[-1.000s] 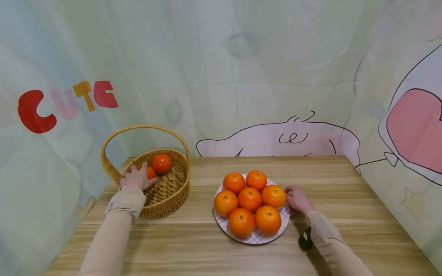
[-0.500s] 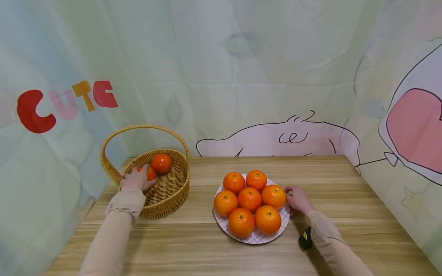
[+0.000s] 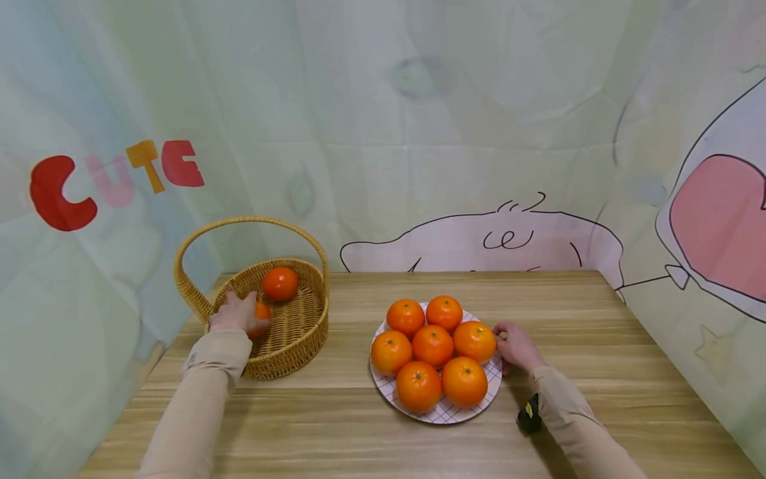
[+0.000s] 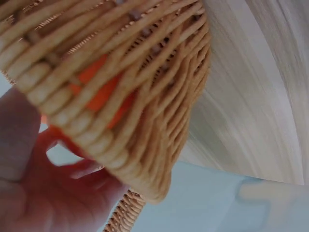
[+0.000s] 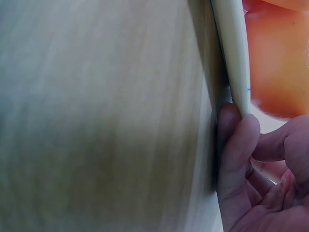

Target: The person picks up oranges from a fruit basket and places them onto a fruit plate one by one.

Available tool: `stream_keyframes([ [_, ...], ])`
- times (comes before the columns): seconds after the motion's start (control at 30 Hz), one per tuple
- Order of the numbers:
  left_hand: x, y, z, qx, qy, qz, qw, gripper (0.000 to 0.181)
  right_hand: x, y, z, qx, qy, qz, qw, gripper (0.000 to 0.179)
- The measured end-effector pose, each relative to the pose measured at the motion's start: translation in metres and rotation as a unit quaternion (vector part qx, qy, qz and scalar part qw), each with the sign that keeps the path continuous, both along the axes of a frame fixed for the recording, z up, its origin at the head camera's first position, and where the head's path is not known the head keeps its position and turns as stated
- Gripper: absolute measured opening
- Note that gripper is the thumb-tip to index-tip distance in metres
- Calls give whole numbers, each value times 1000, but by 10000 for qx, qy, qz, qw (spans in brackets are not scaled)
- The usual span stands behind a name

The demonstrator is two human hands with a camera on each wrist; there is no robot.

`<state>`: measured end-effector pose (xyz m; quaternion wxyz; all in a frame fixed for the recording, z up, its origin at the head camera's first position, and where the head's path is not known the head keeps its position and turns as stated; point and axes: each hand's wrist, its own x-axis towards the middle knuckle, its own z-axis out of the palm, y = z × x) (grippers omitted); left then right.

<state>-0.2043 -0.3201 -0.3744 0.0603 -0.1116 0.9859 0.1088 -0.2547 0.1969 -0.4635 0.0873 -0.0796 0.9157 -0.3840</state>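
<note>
In the head view, my left hand (image 3: pixel 236 314) reaches over the near left rim of a wicker basket (image 3: pixel 287 352). Its fingers curl round an orange (image 3: pixel 260 318) inside, which they partly cover. Through the weave, the left wrist view shows that orange (image 4: pixel 99 89) beside my fingers. A second orange (image 3: pixel 280 284) lies farther back in the basket. On the right, my right hand (image 3: pixel 519 346) pinches the rim of a checked plate (image 3: pixel 443 414), fingers under the edge and thumb above, as the right wrist view shows. Several oranges (image 3: pixel 433 345) with green stem ends sit on this plate.
An arched handle (image 3: pixel 251 219) rises over the basket. Basket and plate stand apart on a wooden table (image 3: pixel 335 426). A printed cloth (image 3: pixel 371 133) hangs behind and at both sides. Below my right wrist is a small black object (image 3: pixel 529 415).
Inside the basket, the orange at my left hand has shifted toward me, and my left fingers have moved slightly with it. My right hand and the plate have stayed in place.
</note>
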Motion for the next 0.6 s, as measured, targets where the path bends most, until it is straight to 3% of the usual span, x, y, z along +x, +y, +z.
stream_keyframes([
  [0.13,3,-3,1,-101,-211,-168,9996,75,-1,0,-1,16,-1,-23,10000,17],
  [0.3,5,-5,0,-110,-56,-209,9997,75,-2,-1,0,-4,-3,-16,10000,17],
  [0.6,1,-4,4,736,-68,123,9972,83,0,0,-1,16,-23,-12,10000,18],
])
